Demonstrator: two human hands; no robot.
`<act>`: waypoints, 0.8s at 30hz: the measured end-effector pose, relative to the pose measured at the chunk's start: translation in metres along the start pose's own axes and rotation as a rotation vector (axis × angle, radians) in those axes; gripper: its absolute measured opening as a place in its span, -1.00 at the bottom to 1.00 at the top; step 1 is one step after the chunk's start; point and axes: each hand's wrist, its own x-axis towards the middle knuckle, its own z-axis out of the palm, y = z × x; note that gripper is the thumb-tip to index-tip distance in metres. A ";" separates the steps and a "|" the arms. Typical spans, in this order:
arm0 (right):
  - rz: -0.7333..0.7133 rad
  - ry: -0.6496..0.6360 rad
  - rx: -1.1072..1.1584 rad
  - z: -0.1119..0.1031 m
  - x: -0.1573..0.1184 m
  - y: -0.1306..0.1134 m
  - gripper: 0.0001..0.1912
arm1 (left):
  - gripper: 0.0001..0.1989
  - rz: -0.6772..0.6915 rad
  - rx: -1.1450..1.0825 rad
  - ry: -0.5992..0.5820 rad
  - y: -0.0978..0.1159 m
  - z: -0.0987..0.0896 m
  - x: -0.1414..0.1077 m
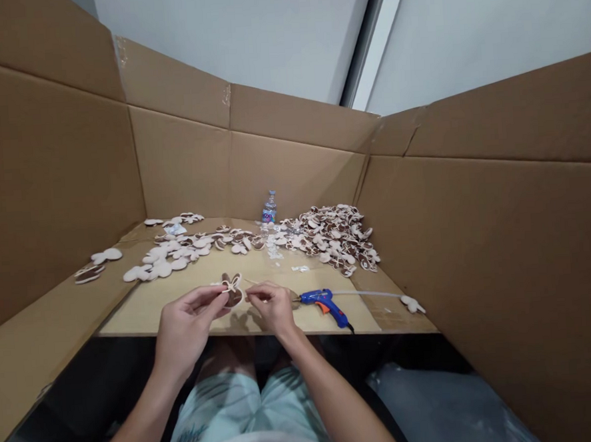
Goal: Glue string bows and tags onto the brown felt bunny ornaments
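Note:
My left hand [194, 314] pinches a brown bunny-shaped felt piece [234, 295] with a pale edge and a cream bow, holding it above the board. Close by its right edge, the fingertips of my right hand [273, 306] are pressed together. A thin pale strand shows near those fingertips, but what they hold is too small to make out. A blue glue gun [325, 302] with an orange trigger lies just right of my right hand, its nozzle toward the hand. From its back a whitish glue stick [370, 292] reaches to the right.
A large heap of similar bunny pieces [326, 236] fills the back right; more pieces [170, 254] lie at the back left. A plastic bottle [269, 208] stands behind small white bits [274, 249]. One pale piece [411, 304] lies far right. Cardboard walls [292, 161] surround the wooden board [145, 313].

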 end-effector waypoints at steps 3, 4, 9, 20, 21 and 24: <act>-0.033 0.037 0.049 -0.003 -0.002 -0.003 -0.86 | -0.72 -0.016 0.007 -0.011 -0.002 0.000 0.001; -0.041 0.050 0.062 -0.003 -0.002 -0.004 -0.88 | -0.72 -0.019 0.006 -0.012 -0.003 0.000 0.001; -0.033 0.117 0.148 -0.007 -0.011 -0.013 -0.88 | -0.72 -0.021 -0.014 -0.022 -0.001 0.004 -0.001; 0.132 0.265 0.463 -0.034 -0.037 -0.046 -0.89 | -0.80 0.051 -0.016 -0.048 0.017 0.012 -0.023; 0.141 0.286 0.492 -0.036 -0.039 -0.049 -0.86 | -0.80 0.055 -0.014 -0.050 0.018 0.013 -0.024; 0.098 0.350 0.515 -0.040 -0.044 -0.060 -0.74 | -0.80 0.069 -0.002 -0.057 0.020 0.014 -0.026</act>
